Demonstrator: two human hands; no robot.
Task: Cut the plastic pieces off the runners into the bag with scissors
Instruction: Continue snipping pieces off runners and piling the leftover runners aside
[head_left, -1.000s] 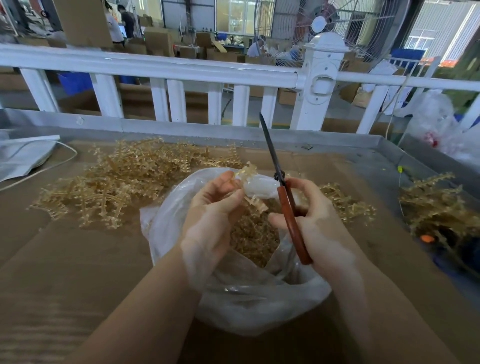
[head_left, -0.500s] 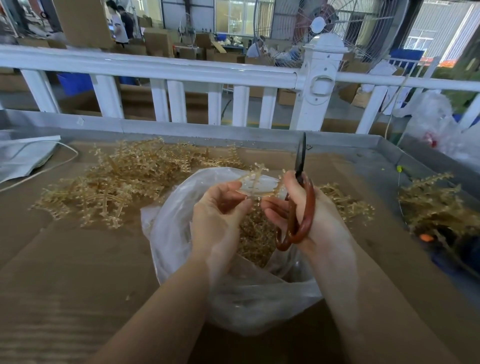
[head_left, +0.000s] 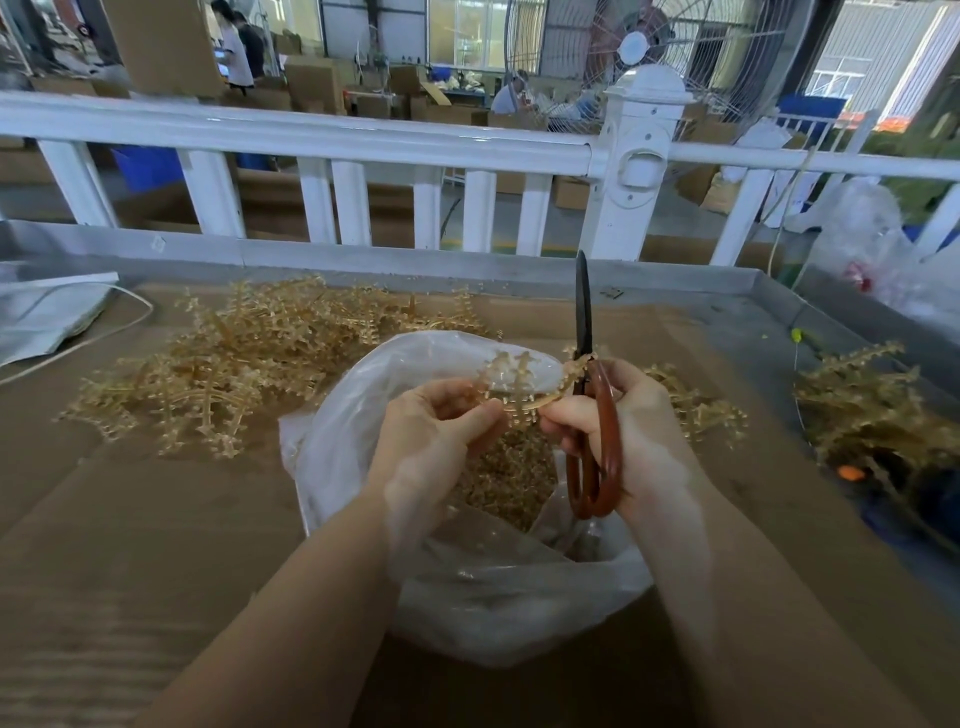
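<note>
The clear thin plastic bag (head_left: 498, 603) sits open, nearest, with cut bits inside. Over it, the left hand (head_left: 431, 441) pinches a spiky golden plastic runner (head_left: 511, 387). The right hand (head_left: 631, 431) grips the brown-handled black scissors (head_left: 592, 415), blades together and pointing up. The runner looks light, stiff and prickly, so hold its bare stem. Behind lies 1 big pile of golden runners (head_left: 234, 374).

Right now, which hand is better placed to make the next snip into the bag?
The right hand: it already grips the scissors, blades by the runner over the open bag. The left hand only pinches the runner, steadying it.
</note>
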